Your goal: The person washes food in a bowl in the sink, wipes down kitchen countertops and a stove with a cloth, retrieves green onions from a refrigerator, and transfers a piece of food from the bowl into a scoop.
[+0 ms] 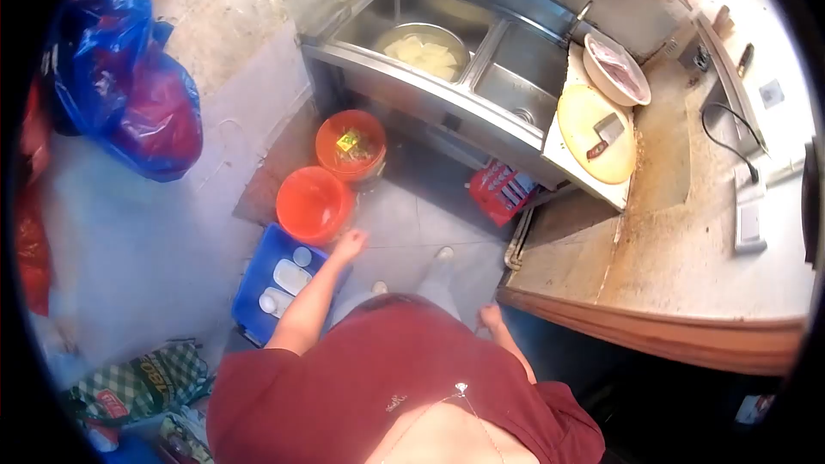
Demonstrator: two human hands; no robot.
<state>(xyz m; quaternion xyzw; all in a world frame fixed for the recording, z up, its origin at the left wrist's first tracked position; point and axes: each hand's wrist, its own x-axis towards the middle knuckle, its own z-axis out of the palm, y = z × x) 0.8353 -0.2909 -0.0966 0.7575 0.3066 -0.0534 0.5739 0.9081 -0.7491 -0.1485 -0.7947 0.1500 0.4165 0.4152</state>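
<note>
My left hand hangs beside the orange-red bucket, apart from it, with fingers loosely curled and nothing seen in them. Below that arm sits a blue crate holding white containers. Behind the first bucket stands a second orange-red bucket with scraps and a yellow packet inside. At my right side, near the wooden counter edge, my right hand is curled closed; I see nothing in it.
Ahead, a steel double sink holds a bowl of pale pieces in liquid. To its right lie a cleaver on a round cutting board and a bowl of meat. A red box stands under the sink; blue bags hang left.
</note>
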